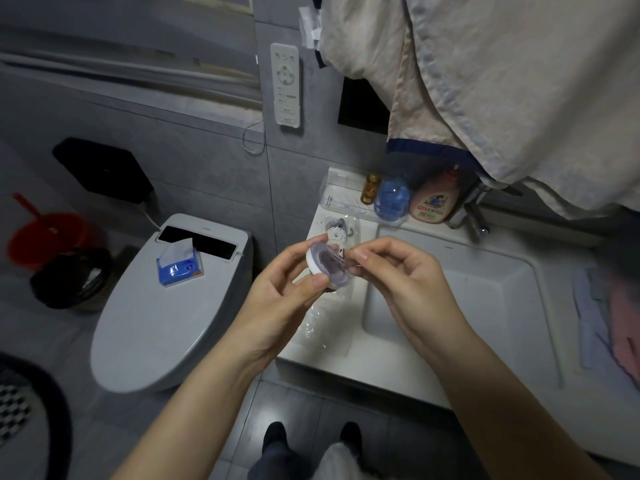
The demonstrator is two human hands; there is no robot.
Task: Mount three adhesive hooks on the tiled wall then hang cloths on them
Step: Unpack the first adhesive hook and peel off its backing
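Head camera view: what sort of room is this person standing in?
A small home bathroom, most likely: a toilet with its lid shut, a white washbasin beside it, and grey tiled walls.

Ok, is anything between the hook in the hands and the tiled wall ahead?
Partly. The left hand holds the round hook while the right hand pinches at its edge. The grey tiled wall is bare left of the remote panel; hanging cloth covers the right part.

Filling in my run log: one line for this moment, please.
stage: peeling hook backing | left hand: holds adhesive hook | right hand: pinches its film | hooks mounted: none seen
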